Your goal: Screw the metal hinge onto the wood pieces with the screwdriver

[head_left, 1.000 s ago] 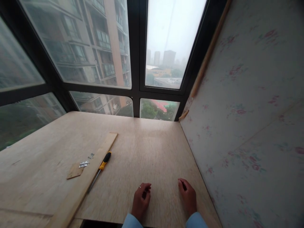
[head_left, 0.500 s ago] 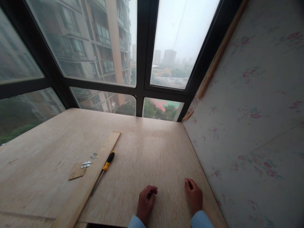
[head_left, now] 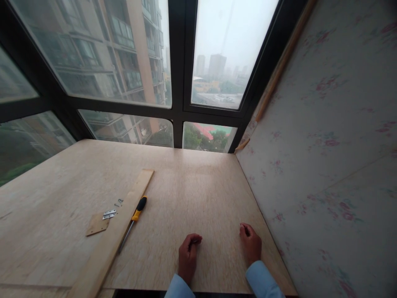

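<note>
My left hand (head_left: 188, 255) rests on the plywood board (head_left: 192, 194) near its front edge, fingers curled under with nothing visible in them. My right hand (head_left: 251, 244) lies on the same board a short way to the right, close to the wall, its fingers curled in too. Left of my left hand a screwdriver with a yellow and black handle (head_left: 134, 218) lies on the board beside a long wooden strip (head_left: 120, 229). Neither hand touches them.
A small metal hinge (head_left: 109, 214), a few loose screws (head_left: 118, 203) and a small plywood offcut (head_left: 97, 224) lie left of the strip. A flower-patterned wall (head_left: 325, 157) rises at the right. Dark-framed windows (head_left: 176, 82) close the far side.
Both hands have shifted slightly forward on the board as the view moved; their fingers stay curled. The tools have not moved.
</note>
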A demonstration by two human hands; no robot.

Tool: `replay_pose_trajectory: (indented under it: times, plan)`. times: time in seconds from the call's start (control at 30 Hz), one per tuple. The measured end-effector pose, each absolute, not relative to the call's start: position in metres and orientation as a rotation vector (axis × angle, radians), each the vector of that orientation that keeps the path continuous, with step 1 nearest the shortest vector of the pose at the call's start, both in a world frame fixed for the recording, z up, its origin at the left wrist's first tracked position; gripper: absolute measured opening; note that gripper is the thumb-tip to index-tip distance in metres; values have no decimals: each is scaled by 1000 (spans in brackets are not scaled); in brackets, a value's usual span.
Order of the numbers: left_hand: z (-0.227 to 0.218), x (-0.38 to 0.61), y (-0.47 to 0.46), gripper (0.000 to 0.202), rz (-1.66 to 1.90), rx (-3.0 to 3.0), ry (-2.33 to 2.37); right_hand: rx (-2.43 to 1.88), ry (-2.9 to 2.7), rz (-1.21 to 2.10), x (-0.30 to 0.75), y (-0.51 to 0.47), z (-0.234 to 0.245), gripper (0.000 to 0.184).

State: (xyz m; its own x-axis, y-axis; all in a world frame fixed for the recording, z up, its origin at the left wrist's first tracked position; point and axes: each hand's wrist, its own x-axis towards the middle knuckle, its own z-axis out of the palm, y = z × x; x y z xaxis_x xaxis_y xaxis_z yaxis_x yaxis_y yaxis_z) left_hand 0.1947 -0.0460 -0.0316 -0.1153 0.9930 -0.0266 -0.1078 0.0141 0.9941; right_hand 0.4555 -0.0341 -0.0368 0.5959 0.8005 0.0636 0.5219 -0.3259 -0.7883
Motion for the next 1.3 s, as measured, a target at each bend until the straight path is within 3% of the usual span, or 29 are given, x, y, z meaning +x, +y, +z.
replay_pose_trajectory:
  times: [0.27, 0.5, 0.93, 1.3]
  plan:
    - [-30, 197, -45, 22, 1280, 1189, 1272, -1926, -997, 455, 454, -35, -34, 47]
    - [-28, 200, -47, 20, 1211, 1299, 1314, -1660, -784, 700, 450, -43, -26, 54]
    - [-24, 203, -50, 18, 1196, 1249, 1358, -1475, -587, 808, 466, -51, -34, 32]
    - [-17, 205, -50, 18, 1142, 1334, 1443, -1355, -584, 987, 455, -61, -18, 32]
